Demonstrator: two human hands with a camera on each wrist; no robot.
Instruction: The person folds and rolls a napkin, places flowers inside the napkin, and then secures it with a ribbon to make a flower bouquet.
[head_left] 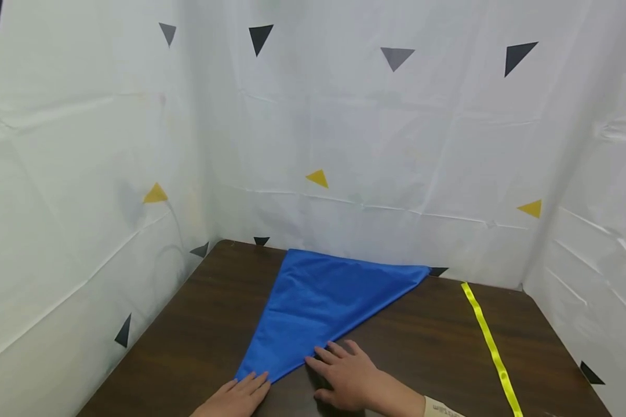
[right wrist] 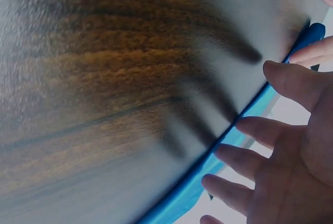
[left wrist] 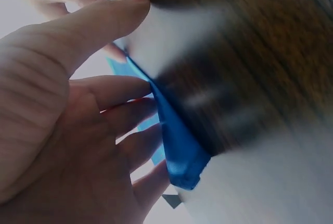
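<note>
A blue cloth [head_left: 334, 295], folded into a triangle, lies on the dark wooden table, its narrow corner pointing at me. My left hand [head_left: 238, 397] rests on that near corner, fingers extended. In the left wrist view, the fingertips touch the blue cloth [left wrist: 179, 148] near its tip, and the thumb stands apart. Along the slanting right edge, my right hand [head_left: 348, 377] lies with spread fingers, their tips at the cloth's border. The right wrist view has these fingers [right wrist: 242, 159] reaching over the edge of the cloth [right wrist: 182, 195] without curling round it.
A yellow strip [head_left: 492, 347] runs front to back on the right side of the brown tabletop [head_left: 422, 336]. White sheeting [head_left: 375, 133] printed with black, grey and yellow triangles hangs behind the table and at both sides.
</note>
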